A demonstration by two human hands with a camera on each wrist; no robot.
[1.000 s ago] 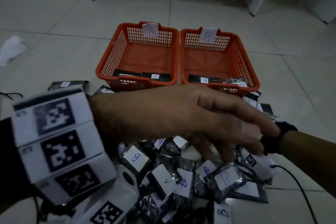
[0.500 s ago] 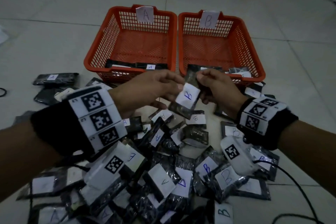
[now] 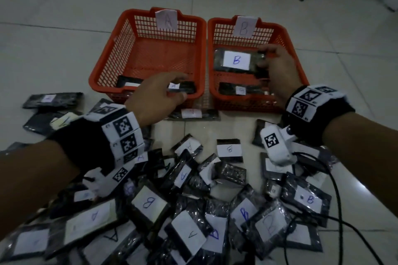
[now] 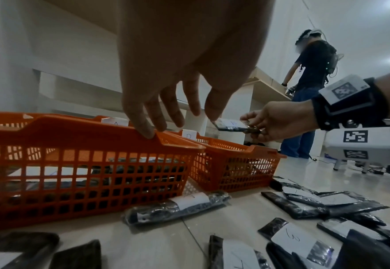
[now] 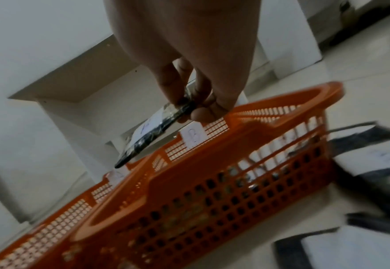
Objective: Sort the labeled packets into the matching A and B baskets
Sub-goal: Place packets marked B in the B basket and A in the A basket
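My right hand (image 3: 277, 71) pinches a B packet (image 3: 237, 60) over the B basket (image 3: 301, 75), upper right of frame. Left hand (image 3: 157, 94) hangs loose-fingered, holding nothing, at the A basket (image 3: 101, 75) rim. Next, I reckon: let go, then fetch another.

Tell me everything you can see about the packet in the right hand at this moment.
The packet is a flat, dark, glossy plastic pouch with a white paper label marked B in blue ink. It lies roughly level, label up, held in the air over the B basket, not yet resting in it. The right hand pinches its right end between thumb and fingers; nothing else touches it. The right wrist view shows it edge-on: thin, with crinkled shiny film. Its contents cannot be seen.
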